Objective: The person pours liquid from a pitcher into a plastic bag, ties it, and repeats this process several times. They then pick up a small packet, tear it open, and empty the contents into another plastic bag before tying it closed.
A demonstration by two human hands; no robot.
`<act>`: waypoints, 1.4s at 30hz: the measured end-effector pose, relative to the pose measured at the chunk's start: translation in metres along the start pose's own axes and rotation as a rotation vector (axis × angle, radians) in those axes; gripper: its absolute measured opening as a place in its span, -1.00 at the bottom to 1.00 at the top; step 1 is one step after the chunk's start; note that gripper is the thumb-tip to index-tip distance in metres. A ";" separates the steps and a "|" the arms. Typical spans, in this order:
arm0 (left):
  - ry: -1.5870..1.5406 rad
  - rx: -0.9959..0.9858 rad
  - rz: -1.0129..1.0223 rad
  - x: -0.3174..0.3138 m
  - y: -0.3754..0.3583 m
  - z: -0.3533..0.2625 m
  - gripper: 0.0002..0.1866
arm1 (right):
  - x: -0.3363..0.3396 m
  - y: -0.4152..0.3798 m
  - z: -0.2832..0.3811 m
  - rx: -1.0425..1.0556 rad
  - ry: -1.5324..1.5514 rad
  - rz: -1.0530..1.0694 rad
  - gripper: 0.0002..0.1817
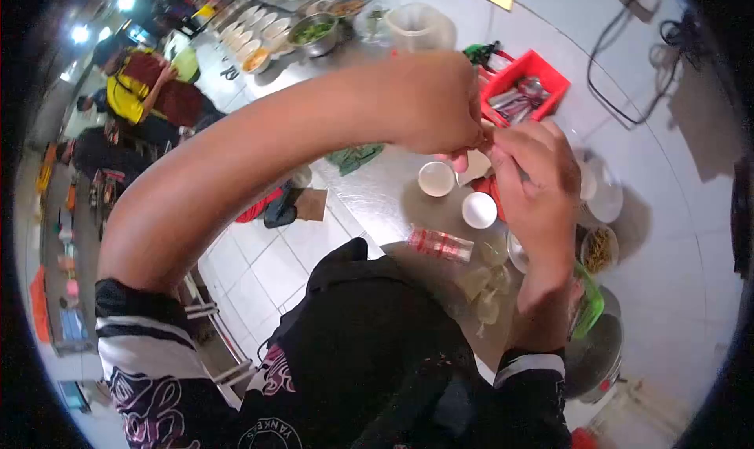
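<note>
My left hand [440, 104] reaches across from the left, its fingers curled closed and mostly hidden behind the back of the hand. My right hand [542, 174] meets it at the fingertips, thumb and fingers pinched together. Something small and pale seems to be between the hands, too hidden to name. Below them stand two white cups, one [436, 179] on the left and another [479, 210] nearer to me. A red-and-clear plastic packet [441, 245] lies on the metal table [365, 202]. Several small tied clear bags [488, 296] lie closer to my body.
A red basket [550, 92] of utensils stands beyond my hands. A metal bowl of greens [312, 34], a clear tub [416, 27] and several white bowls [275, 29] line the far end. A container of brown food [599, 249] sits right. People [145, 84] stand at upper left.
</note>
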State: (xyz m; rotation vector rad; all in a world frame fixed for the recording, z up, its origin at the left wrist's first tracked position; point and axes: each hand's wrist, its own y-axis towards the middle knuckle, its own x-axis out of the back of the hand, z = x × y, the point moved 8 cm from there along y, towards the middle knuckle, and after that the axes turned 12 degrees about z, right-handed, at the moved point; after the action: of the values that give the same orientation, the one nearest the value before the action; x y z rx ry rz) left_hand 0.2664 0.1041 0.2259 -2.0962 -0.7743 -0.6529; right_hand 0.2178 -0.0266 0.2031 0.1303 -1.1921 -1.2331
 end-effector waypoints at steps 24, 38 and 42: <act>0.255 0.115 -0.229 -0.065 -0.048 0.091 -0.82 | -0.133 -0.017 0.022 -0.052 0.179 0.260 -0.77; -0.353 -0.162 -0.471 -0.056 -0.074 0.136 -0.78 | -0.119 0.005 0.056 -0.071 0.129 0.295 -0.87; -0.153 -0.162 -0.518 -0.060 -0.083 0.125 -0.82 | -0.122 -0.003 0.060 -0.134 0.145 0.245 -0.88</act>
State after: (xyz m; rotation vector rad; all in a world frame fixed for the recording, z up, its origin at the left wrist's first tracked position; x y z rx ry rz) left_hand 0.1899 0.2290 0.1580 -2.1160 -1.4183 -0.8561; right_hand 0.1884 0.0957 0.1512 -0.0252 -0.9664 -1.0654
